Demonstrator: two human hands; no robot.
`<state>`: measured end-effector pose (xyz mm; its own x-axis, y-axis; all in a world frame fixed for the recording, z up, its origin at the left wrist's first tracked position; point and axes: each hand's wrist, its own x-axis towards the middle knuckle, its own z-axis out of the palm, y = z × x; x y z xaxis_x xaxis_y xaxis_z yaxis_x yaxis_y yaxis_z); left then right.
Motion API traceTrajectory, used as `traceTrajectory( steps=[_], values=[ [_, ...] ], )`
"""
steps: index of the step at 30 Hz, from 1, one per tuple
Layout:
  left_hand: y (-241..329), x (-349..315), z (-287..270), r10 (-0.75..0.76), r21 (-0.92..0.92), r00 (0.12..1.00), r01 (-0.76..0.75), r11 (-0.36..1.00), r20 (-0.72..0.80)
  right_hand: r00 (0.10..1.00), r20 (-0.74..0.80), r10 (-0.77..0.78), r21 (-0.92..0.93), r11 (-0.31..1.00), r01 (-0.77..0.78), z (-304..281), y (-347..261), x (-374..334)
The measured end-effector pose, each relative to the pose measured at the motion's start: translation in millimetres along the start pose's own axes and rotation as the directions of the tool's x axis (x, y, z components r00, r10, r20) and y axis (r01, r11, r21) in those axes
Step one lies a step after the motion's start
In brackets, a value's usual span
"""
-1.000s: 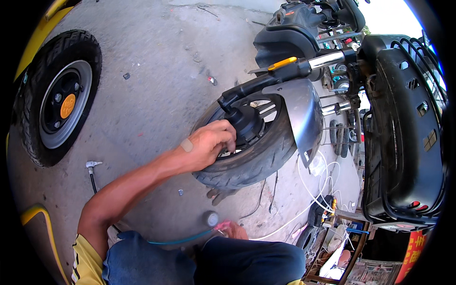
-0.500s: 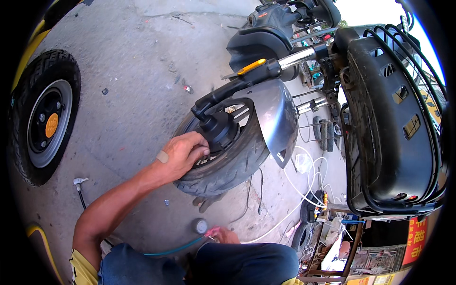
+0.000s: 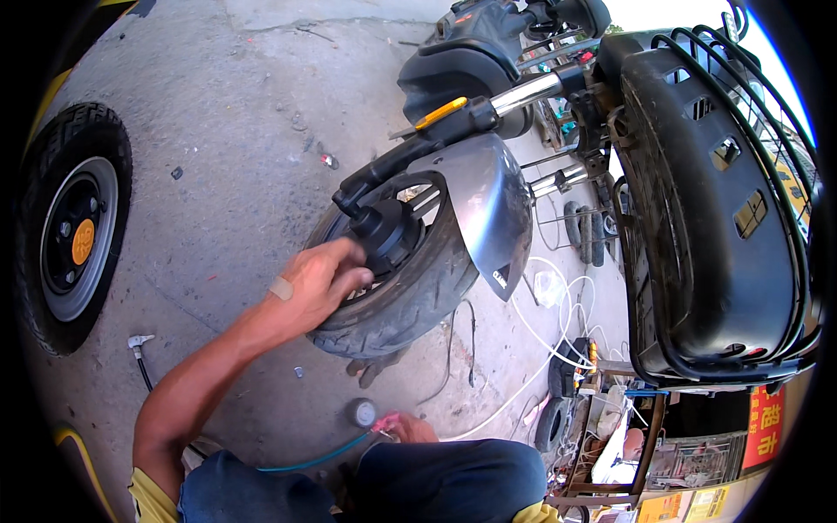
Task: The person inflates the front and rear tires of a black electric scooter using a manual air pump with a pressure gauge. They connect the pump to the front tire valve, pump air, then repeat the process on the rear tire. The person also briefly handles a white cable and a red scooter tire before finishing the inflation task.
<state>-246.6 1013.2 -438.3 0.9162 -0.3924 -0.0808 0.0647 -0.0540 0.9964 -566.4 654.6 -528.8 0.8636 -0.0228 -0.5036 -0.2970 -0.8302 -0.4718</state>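
Note:
My left hand (image 3: pixel 318 281) reaches to the rim of a scooter's front wheel (image 3: pixel 397 305), beside the black hub (image 3: pixel 386 234). Its thumb and fingers are bent inward. Their tips are partly hidden, so what they grip there does not show. Low in front of my knee, my right hand (image 3: pixel 413 428) is closed round the pinkish-red part of a tire inflator (image 3: pixel 384 422). The inflator's round gauge (image 3: pixel 361 412) faces up, and a teal hose (image 3: pixel 318 458) runs off to the left. A silver fender (image 3: pixel 488 205) covers part of the tire.
Left stands a loose wheel (image 3: pixel 74 231) with an orange centre cap. An air hose with a metal chuck (image 3: pixel 138 343) lies on the concrete. The scooter's black body and front rack (image 3: pixel 715 209) fill the right. White tubing (image 3: pixel 571 318) coils beyond the wheel, near a cluttered stand (image 3: pixel 641 449).
The whole view has shifted slightly, moving the scooter leftward in the picture. My left thumb and forefinger have spread a little at the rim. My right hand stays on the inflator.

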Motion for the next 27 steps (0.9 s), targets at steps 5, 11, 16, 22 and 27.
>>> traceTrajectory(
  steps=[5,11,16,22,27],
  values=[
    [-15,1,4,0.374,-0.031,0.921,-0.379,0.925,-0.110,0.999,0.039,0.035,-0.107,0.994,-0.031,0,4,1],
    [-12,3,0,0.235,0.060,0.968,-0.231,0.971,-0.086,0.994,0.076,0.073,-0.190,0.980,-0.057,-10,-13,3],
    [-16,10,3,0.416,0.128,0.907,-0.405,0.905,-0.072,0.993,0.113,-0.033,-0.207,0.977,0.056,-6,4,3],
    [-13,6,-1,0.411,0.145,0.910,-0.400,0.905,-0.058,0.983,0.174,-0.059,-0.211,0.973,0.095,-9,6,7],
    [10,-17,-11,0.277,0.100,0.938,-0.261,0.960,-0.208,0.972,0.231,-0.036,-0.113,0.992,0.063,-40,-11,13]
  ],
)
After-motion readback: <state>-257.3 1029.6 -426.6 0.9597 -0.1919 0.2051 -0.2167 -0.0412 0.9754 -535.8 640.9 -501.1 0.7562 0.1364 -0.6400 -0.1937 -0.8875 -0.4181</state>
